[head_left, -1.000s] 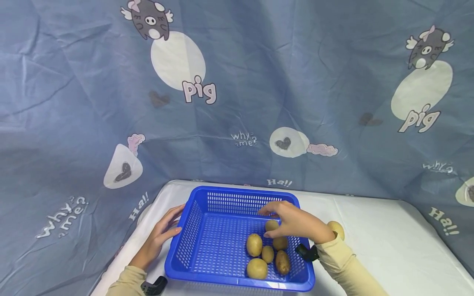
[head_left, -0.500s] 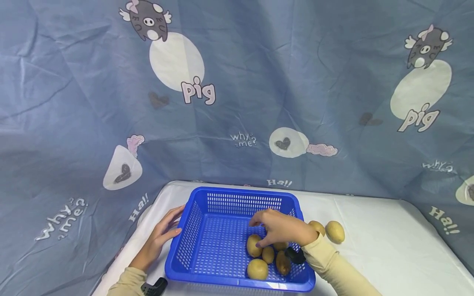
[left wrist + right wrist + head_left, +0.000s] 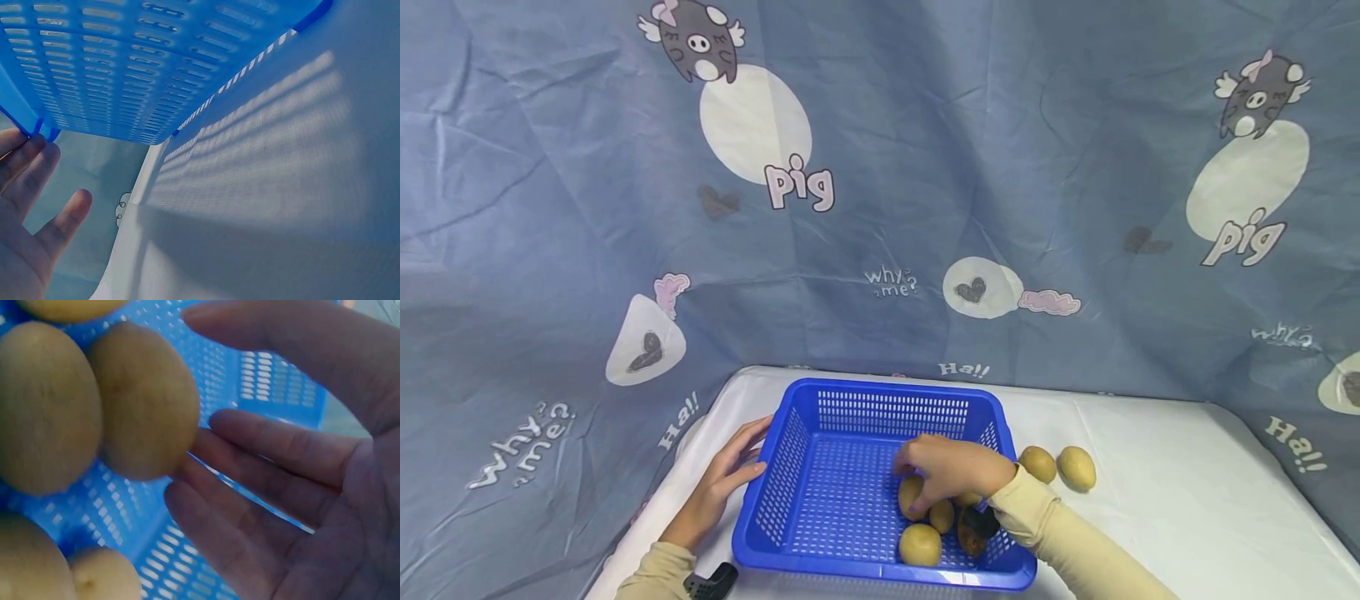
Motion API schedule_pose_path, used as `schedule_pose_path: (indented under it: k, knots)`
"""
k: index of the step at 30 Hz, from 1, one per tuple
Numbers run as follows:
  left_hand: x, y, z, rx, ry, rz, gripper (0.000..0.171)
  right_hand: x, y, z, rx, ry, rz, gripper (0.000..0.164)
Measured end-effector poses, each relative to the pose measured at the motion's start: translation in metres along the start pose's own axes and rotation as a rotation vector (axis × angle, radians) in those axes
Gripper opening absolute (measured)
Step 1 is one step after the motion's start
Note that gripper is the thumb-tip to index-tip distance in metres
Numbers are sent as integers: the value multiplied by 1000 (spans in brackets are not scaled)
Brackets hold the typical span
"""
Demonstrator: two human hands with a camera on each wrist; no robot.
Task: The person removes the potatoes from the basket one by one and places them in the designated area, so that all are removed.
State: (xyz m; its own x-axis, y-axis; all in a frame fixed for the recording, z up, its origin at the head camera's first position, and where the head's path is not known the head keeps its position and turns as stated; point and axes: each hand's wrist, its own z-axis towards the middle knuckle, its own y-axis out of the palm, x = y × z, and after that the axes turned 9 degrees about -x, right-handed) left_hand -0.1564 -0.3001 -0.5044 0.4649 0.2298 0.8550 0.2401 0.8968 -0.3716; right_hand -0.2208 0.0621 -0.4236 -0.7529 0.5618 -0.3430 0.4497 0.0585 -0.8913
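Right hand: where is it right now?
In the head view, the right hand is over the potatoes in the right half of the blue basket, left of the two potatoes lying on the white table.

White-covered tbl (image 3: 1187,500), far corners rounded. Blue slotted plastic bskt (image 3: 842,492) nr its L edge, close to far-L corner. Btwn bskt & R edge, much closer to bskt: one potato (image 3: 1037,464) just beside bskt, 2nd potato (image 3: 1077,468) right next to it.
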Motion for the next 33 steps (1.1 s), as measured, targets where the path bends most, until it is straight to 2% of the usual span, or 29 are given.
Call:
schedule_pose_path:
  k: [5,12,17,25,33]
  knots:
    - [0,0,0,1,21,6,61,-1,3,4,-14,21,-37,50]
    - [-1,0,0,6,42,14,61,2,7,7,-35,59,-30,47]
    - [-2,0,1,5,41,9,61,5,8,10,-43,33,-23,46]
    - [-1,0,0,6,17,18,62,1,10,9,-51,69,-33,48]
    - [-1,0,0,5,33,18,62,-1,10,8,-57,74,-24,50]
